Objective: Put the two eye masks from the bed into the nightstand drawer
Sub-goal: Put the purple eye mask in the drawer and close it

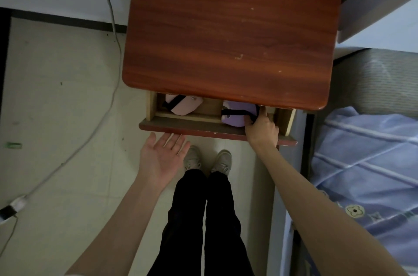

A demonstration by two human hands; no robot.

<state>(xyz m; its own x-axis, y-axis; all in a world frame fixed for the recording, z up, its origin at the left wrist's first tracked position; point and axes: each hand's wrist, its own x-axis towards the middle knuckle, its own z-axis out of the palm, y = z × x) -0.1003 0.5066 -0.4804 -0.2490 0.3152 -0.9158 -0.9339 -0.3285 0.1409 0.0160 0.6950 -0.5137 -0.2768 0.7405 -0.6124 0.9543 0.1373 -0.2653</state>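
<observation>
The red-brown nightstand (pixel 228 27) has its drawer (pixel 194 127) pulled partly out. A pink eye mask (pixel 184 106) with a black strap lies in the drawer's left half. A purple eye mask (pixel 235 115) with a black strap sits in the right half. My right hand (pixel 262 127) reaches into the drawer, its fingers closed on the purple mask's right end and strap. My left hand (pixel 161 158) hovers palm up, fingers spread, just below the drawer front and holds nothing.
The bed (pixel 366 162) with a blue checked cover lies to the right, close to the nightstand. A white cable (pixel 108 85) trails across the tiled floor on the left. My legs and shoes (pixel 208 160) stand right in front of the drawer.
</observation>
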